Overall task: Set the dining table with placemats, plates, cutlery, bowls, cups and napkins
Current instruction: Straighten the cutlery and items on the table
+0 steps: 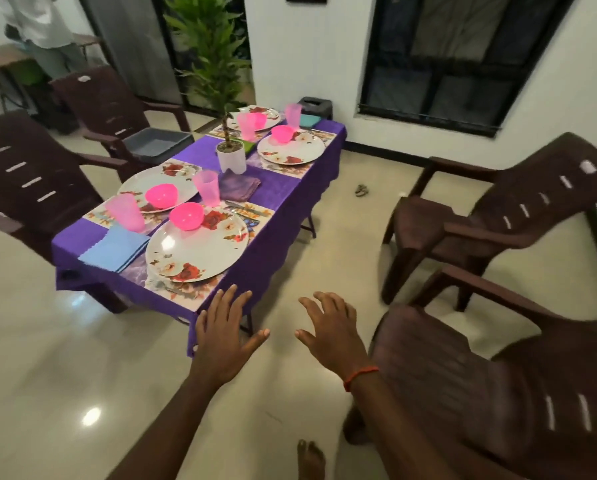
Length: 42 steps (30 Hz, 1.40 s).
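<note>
- Our left hand [226, 336] is held out flat with the fingers spread wide, holding nothing. Its fingertips reach the near edge of the purple-clothed table [283, 199], and we cannot tell whether they touch it.
- Our right hand [331, 336] hangs beside it over the floor, fingers splayed and slightly bent, empty, with a red thread at the wrist.
- Just beyond the left fingertips lies a floral placemat [183, 292] carrying a floral plate [200, 251], with a pink bowl [186, 216] at the plate's far rim.
- Ahead and to the left of the left hand, a folded blue napkin [115, 249] lies on the cloth, with a pink cup [125, 213] just past it.
- Cutlery [248, 211] lies beyond the plate, ahead of the gap between our hands.
- Further ahead we see three more set places and a potted plant [231, 155] mid-table.
- A brown plastic chair [463, 375] stands just right of the right hand.
</note>
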{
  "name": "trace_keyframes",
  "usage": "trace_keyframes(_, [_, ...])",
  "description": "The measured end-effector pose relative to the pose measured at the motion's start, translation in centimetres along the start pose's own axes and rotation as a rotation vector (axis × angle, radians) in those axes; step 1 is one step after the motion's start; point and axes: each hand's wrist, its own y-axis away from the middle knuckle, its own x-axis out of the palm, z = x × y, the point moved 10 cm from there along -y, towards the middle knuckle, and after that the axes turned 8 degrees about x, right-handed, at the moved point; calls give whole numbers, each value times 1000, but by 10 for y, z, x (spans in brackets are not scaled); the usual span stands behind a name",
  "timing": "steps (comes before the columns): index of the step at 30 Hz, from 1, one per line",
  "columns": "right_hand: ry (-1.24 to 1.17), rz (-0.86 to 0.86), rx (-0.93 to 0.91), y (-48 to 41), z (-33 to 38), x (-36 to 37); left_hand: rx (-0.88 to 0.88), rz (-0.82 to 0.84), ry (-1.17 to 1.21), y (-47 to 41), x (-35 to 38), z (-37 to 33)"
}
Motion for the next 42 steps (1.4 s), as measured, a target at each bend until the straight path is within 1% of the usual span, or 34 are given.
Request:
trace_keyframes(6, [-3,-1,108,95,-24,-14,74,22,45,54,21,-48])
trace_keyframes(8, [11,-18,153,128,-38,-18,122,35,60,71,30,-72])
trace_keyframes(11, [38,-20,228,172,-62,-25,189,74,61,90,47,-111])
trace_keyframes(15, [78,-52,325,223,-100,-54,302,121,65,106,67,-170])
trace_keyframes(20, [35,-125,428,273,-153,-90,427,139,85,115,79,-245])
trace_keyframes(26, [19,-172,448,309,-219,-121,496,148,110,115,104,-334])
trace_keyframes(30, [39,-185,415,341,-270,-156,507,173,148,119,132,-416])
trace_keyframes(33, [49,-242,424,367,-312,-186,568,162,122,126,155,-476])
trace_keyframes(37, [65,-259,441,388,-367,-213,620,182,128,141,185,-549])
trace_keyframes(40, [92,-269,428,394,-395,-228,662,170,136,148,201,-584])
trace_keyframes(42, [82,-266,428,397,-414,-234,651,169,134,143,211,-599])
